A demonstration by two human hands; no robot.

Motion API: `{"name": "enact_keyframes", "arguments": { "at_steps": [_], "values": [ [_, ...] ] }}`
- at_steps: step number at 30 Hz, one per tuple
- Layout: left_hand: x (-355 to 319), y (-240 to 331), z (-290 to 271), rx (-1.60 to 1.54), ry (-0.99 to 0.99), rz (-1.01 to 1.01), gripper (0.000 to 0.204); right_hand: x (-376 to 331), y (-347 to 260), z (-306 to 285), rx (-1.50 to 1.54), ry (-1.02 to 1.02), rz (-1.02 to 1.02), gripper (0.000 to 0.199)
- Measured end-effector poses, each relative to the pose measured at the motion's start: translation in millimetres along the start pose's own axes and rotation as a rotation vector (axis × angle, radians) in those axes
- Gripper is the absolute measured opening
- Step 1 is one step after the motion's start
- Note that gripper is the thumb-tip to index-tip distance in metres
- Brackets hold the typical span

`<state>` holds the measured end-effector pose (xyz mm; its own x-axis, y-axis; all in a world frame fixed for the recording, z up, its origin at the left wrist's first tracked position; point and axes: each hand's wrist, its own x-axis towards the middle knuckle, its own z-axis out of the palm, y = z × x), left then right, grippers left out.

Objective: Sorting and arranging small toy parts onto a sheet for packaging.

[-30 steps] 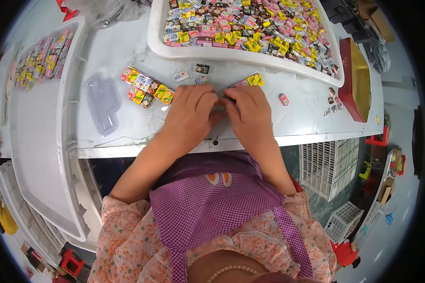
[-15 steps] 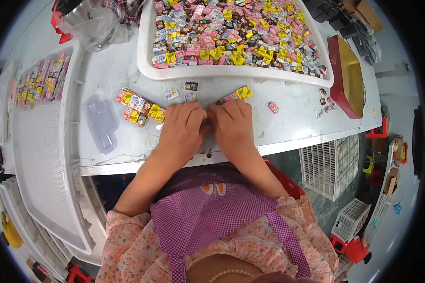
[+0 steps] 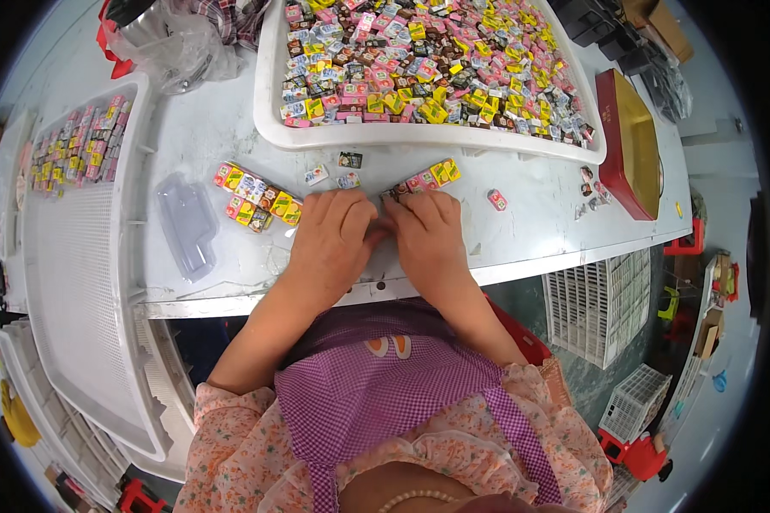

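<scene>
My left hand (image 3: 329, 239) and my right hand (image 3: 428, 235) meet at the table's near edge, fingers curled inward. From under my right fingers sticks out a row of small carton-shaped pieces (image 3: 436, 173), pink and yellow, its near end hidden. What my left fingers hold, if anything, is hidden. Just beyond the left hand lie loose pieces: a black one (image 3: 350, 160) and two whitish ones (image 3: 316, 175). To its left is a joined cluster of yellow, pink and white pieces (image 3: 257, 198). A single pink piece (image 3: 497, 200) lies right of my right hand.
A white tray (image 3: 359, 137) heaped with such pieces stands at the back. A clear plastic shell (image 3: 184, 229) lies at the left, beside a white mesh tray (image 3: 73, 282) partly filled with rows. At the right stand a red box with gold inside (image 3: 631, 141) and small scraps (image 3: 592, 190).
Both hands stay together in nearly the same place, with only slight finger movement. The whole view has shifted a little; the pieces on the table lie as before.
</scene>
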<state>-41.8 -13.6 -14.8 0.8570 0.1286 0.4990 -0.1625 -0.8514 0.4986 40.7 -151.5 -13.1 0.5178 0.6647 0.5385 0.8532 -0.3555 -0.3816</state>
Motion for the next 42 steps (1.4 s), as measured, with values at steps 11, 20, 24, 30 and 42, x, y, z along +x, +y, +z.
{"name": "enact_keyframes", "arguments": {
  "at_steps": [11,20,24,30,42],
  "values": [
    [1.1,1.9,-7.6,-0.005,-0.031,0.026,0.038,75.5,43.5,-49.3,-0.047,0.166,-0.052,0.018],
    [3.1,-1.2,-2.0,0.011,0.043,0.089,0.039,138.3,76.5,-34.5,-0.039,-0.439,-0.249,0.014],
    [2.2,-2.8,-1.3,0.012,0.051,0.088,0.04,147.3,64.1,-38.0,-0.098,-0.574,-0.187,0.015],
    [2.8,-2.2,-2.6,0.015,0.059,0.078,0.039,141.9,73.7,-44.6,0.01,-0.58,-0.047,0.017],
    [2.7,-3.2,-2.4,0.006,0.06,0.075,0.038,134.1,101.4,-70.5,0.203,-0.585,-0.048,0.015]
  ]
}}
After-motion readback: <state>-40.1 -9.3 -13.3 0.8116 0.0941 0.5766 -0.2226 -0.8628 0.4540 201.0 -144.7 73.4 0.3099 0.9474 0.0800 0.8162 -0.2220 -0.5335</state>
